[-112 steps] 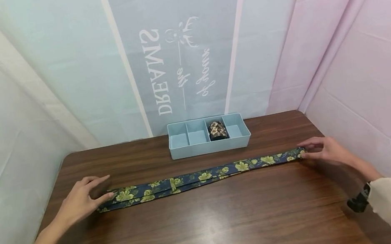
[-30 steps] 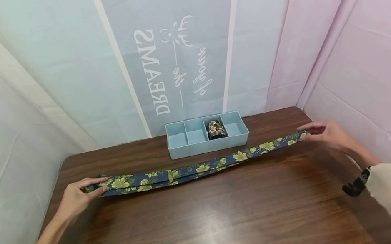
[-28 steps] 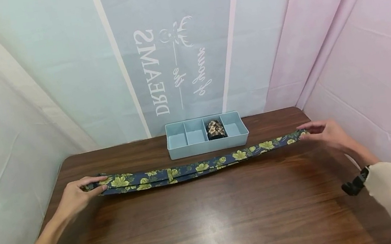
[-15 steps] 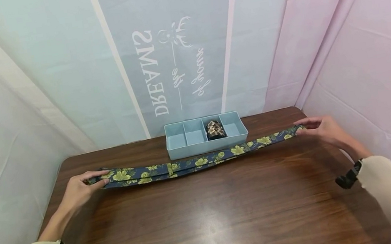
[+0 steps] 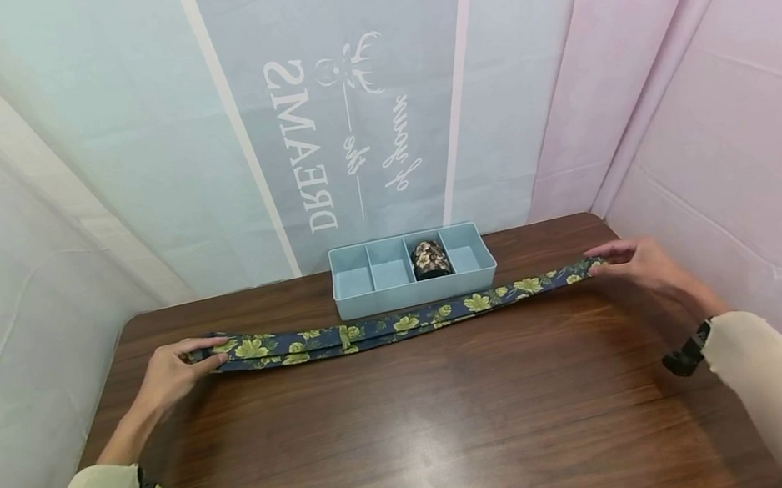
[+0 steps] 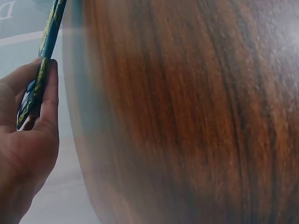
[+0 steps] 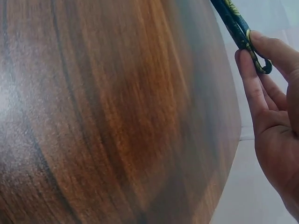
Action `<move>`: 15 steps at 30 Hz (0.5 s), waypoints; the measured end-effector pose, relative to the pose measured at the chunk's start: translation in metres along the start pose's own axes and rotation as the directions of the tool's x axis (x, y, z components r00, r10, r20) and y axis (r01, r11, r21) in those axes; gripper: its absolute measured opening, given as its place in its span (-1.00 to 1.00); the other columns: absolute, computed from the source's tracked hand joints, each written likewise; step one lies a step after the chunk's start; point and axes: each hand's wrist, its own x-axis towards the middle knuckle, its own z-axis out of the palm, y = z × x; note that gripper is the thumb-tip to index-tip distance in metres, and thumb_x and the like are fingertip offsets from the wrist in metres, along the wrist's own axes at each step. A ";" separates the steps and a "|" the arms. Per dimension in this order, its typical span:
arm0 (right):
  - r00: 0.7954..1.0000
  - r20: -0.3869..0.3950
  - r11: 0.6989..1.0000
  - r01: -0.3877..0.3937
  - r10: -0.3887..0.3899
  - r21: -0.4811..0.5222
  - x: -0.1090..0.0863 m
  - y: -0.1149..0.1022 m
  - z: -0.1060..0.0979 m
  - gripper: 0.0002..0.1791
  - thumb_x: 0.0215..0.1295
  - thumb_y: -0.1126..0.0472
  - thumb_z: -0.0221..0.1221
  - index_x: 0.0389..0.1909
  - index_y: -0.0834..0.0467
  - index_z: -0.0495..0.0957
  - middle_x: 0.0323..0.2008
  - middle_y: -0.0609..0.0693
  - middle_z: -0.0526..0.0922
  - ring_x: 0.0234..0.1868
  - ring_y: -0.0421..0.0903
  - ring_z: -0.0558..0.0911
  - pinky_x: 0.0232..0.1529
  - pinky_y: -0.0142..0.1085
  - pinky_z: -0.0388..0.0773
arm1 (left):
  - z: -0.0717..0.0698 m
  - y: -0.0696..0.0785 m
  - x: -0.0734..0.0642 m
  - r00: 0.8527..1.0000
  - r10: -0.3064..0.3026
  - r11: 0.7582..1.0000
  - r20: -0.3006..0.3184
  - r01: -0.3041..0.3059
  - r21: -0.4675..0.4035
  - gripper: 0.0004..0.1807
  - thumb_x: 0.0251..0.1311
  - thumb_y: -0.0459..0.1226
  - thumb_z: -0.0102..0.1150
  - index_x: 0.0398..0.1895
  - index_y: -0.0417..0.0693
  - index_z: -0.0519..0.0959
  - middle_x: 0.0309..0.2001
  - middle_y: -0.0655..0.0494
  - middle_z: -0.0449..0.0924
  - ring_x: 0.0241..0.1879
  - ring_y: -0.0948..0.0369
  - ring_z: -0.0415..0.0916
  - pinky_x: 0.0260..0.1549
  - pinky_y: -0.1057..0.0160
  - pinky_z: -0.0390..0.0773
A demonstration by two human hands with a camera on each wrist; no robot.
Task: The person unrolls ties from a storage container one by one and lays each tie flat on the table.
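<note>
A navy necktie (image 5: 405, 324) with yellow-green flowers stretches sideways between my two hands, doubled, with its keeper loop showing left of the middle. My left hand (image 5: 171, 374) pinches the wide end between thumb and fingers. At the other end my right hand (image 5: 638, 263) pinches the narrow fold. The right wrist view shows the folded loop of the tie (image 7: 247, 37) poking out past the thumb. In the left wrist view the layered tie (image 6: 46, 51) is seen edge-on between thumb and fingers. It sags slightly in the middle, just in front of the blue box.
A light blue divided box (image 5: 417, 294) stands at the back of the brown wooden table (image 5: 419, 434). One compartment holds a rolled dark floral tie (image 5: 430, 259). Pale fabric walls (image 5: 354, 98) with printed lettering enclose the table's back and sides.
At first the tie lay on the table with the left fingers spread at its end. Both hands then pinched it and carried it back toward the box; lately they have come slightly closer together.
</note>
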 end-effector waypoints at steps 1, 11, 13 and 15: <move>1.000 0.001 1.000 -0.006 0.006 0.002 0.000 0.001 0.001 -0.53 0.36 0.13 0.46 0.18 0.30 0.70 0.00 0.13 0.78 -0.17 -0.34 0.73 -0.20 -0.47 0.68 | 0.001 -0.001 0.000 1.000 -0.002 1.000 0.003 0.002 -0.002 -0.52 0.42 -0.10 0.38 0.27 -0.20 0.69 0.37 -0.41 0.48 0.37 -0.39 0.35 0.10 -0.29 0.55; 0.999 -0.009 0.998 -0.038 0.038 -0.056 0.005 0.014 0.007 -0.51 0.33 0.17 0.48 0.18 0.34 0.69 0.11 0.37 0.71 -0.20 -0.37 0.69 -0.24 -0.56 0.61 | 0.006 -0.010 0.006 0.999 -0.027 0.999 0.041 0.026 0.019 -0.51 0.40 -0.08 0.40 0.26 -0.18 0.69 0.39 -0.42 0.47 0.38 -0.41 0.35 0.19 -0.43 0.48; 0.999 -0.009 0.997 -0.038 0.038 -0.064 0.005 0.016 0.008 -0.52 0.32 0.19 0.49 0.18 0.34 0.69 0.07 0.37 0.72 -0.21 -0.37 0.69 -0.25 -0.56 0.60 | 0.008 -0.012 0.007 0.999 -0.025 0.999 0.042 0.024 0.034 -0.53 0.39 -0.09 0.41 0.25 -0.16 0.71 0.37 -0.40 0.50 0.36 -0.39 0.38 0.19 -0.43 0.48; 0.999 -0.003 0.997 -0.040 0.040 -0.069 0.006 0.017 0.009 -0.51 0.32 0.20 0.48 0.19 0.36 0.68 0.06 0.37 0.73 -0.21 -0.36 0.70 -0.24 -0.56 0.61 | 0.009 -0.014 0.008 0.999 -0.012 0.998 0.040 0.009 0.063 -0.56 0.38 -0.12 0.42 0.23 -0.15 0.72 0.34 -0.40 0.53 0.33 -0.38 0.43 0.19 -0.42 0.49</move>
